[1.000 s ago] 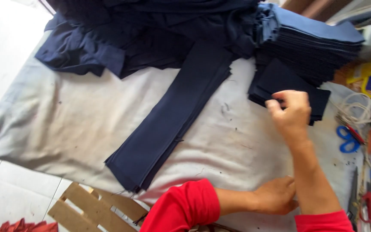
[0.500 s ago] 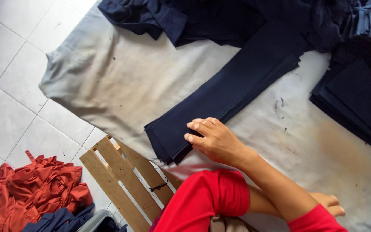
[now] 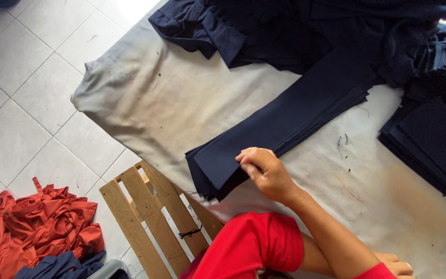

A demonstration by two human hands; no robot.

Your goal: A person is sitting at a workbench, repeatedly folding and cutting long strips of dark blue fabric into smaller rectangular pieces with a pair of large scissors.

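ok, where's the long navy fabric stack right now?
Head view, centre: the long navy fabric stack lies diagonally on the grey cloth, its near end pinched by the right hand, just above the wooden pallet.

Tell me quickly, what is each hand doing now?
Left hand: cannot tell, mostly hidden.
Right hand: fingers closed on navy fabric stack.

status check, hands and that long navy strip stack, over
Right hand pinching top layers at near end of the long navy fabric stack. Left hand flat on the grey table cover, apart from it. Nothing on the stack.
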